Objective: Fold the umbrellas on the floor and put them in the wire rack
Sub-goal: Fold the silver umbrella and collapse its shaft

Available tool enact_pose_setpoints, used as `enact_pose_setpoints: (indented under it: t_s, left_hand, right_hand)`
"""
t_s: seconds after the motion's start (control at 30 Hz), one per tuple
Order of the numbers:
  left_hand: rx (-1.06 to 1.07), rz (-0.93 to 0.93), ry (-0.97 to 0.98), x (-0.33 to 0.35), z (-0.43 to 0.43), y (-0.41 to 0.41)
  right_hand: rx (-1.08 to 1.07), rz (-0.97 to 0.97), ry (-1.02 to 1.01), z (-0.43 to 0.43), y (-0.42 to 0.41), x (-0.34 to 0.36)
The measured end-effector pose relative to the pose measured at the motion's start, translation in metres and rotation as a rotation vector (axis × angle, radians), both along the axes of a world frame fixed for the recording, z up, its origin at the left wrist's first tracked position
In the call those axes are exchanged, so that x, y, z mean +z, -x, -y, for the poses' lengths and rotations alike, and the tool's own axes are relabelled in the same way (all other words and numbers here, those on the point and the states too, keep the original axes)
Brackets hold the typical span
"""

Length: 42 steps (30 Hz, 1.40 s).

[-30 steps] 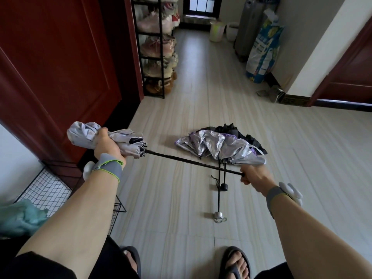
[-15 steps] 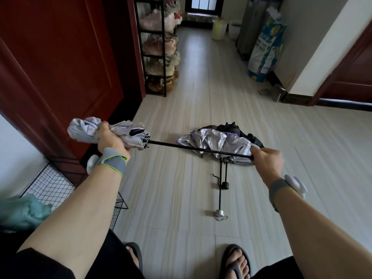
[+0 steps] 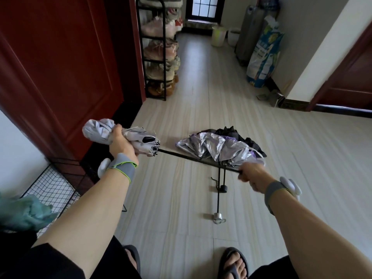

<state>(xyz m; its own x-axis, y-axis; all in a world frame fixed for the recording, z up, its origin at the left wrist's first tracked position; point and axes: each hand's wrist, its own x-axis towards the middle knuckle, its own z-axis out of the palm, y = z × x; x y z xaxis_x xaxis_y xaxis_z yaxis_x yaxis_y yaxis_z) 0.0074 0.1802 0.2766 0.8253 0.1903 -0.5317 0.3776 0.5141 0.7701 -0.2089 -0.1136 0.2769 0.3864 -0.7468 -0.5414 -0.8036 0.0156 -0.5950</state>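
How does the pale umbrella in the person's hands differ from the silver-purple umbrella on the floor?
The pale lilac umbrella is held off the floor, the left hand gripping its bunched canopy and the right hand its shaft end; the silver-purple umbrella lies on the floor, untouched. The held canopy is gathered tight; the floor one sprawls loose. Both have black shafts extended.

Three umbrellas (image 3: 138, 140) (image 3: 217, 148) (image 3: 239, 133), two hands (image 3: 120, 143) (image 3: 251, 176), one wire rack (image 3: 52, 188), one shoe rack (image 3: 165, 57)

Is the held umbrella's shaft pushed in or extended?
Extended: the black shaft runs bare from the canopy in the left hand to the right hand.
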Motion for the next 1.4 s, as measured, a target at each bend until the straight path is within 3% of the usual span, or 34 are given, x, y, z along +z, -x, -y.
enact_pose_setpoints:
  t_s: [0.07, 0.23, 0.33, 0.4, 0.5, 0.53, 0.6, 0.67, 0.7, 0.87, 0.93, 1.03, 1.07, 1.17, 1.23, 1.27, 1.4]
  left_hand:
    - [-0.019, 0.031, -0.011, 0.005, 0.007, 0.002]
    - [-0.047, 0.007, 0.063, 0.003, 0.015, 0.008]
    - [-0.059, 0.009, 0.054, 0.002, 0.012, 0.005]
    - [-0.037, 0.011, 0.033, 0.005, 0.013, 0.007]
    - [-0.047, 0.052, 0.015, 0.007, 0.014, 0.007]
    - [-0.061, 0.059, 0.020, 0.007, 0.014, 0.006]
    - [-0.086, 0.061, 0.037, 0.005, 0.013, 0.004]
    - [-0.091, 0.045, 0.059, 0.000, 0.013, 0.001]
    - [-0.097, 0.033, 0.068, -0.002, 0.013, 0.000]
    - [-0.049, 0.037, 0.025, 0.011, 0.019, 0.010]
    - [-0.050, 0.038, 0.022, 0.013, 0.023, 0.013]
    - [-0.080, 0.005, 0.085, 0.013, 0.026, 0.011]
    - [-0.081, -0.003, 0.101, 0.014, 0.026, 0.012]
    - [-0.054, 0.010, 0.032, 0.014, 0.030, 0.016]
    - [-0.033, 0.039, 0.000, 0.016, 0.035, 0.018]
    - [-0.029, 0.049, -0.002, 0.018, 0.036, 0.018]
    - [-0.039, 0.028, 0.071, 0.016, 0.042, 0.019]
  right_hand:
    - [0.107, -0.104, -0.079, -0.002, -0.003, -0.003]
    - [-0.084, 0.412, 0.382, -0.013, -0.015, 0.015]
    - [-0.070, 0.462, 0.441, -0.018, -0.016, 0.018]
    - [-0.072, 0.336, 0.328, -0.013, -0.020, 0.012]
    - [0.052, 0.095, -0.065, -0.015, -0.026, -0.002]
    - [0.091, 0.074, -0.079, -0.017, -0.028, -0.003]
    - [0.050, 0.165, 0.134, -0.021, -0.032, 0.001]
    - [-0.049, 0.392, 0.420, -0.027, -0.035, 0.011]
    - [-0.063, 0.440, 0.450, -0.027, -0.037, 0.015]
    - [0.067, 0.160, -0.070, -0.030, -0.040, 0.005]
    - [0.076, 0.250, 0.098, -0.034, -0.046, 0.009]
    - [-0.027, 0.587, 0.490, -0.041, -0.050, 0.019]
    - [-0.038, 0.591, 0.473, -0.041, -0.052, 0.021]
    - [0.061, 0.266, 0.142, -0.042, -0.056, 0.016]
    - [0.102, 0.175, -0.011, -0.040, -0.055, 0.009]
    - [0.099, 0.213, 0.015, -0.040, -0.055, 0.009]
    - [-0.015, 0.588, 0.500, -0.047, -0.051, 0.022]
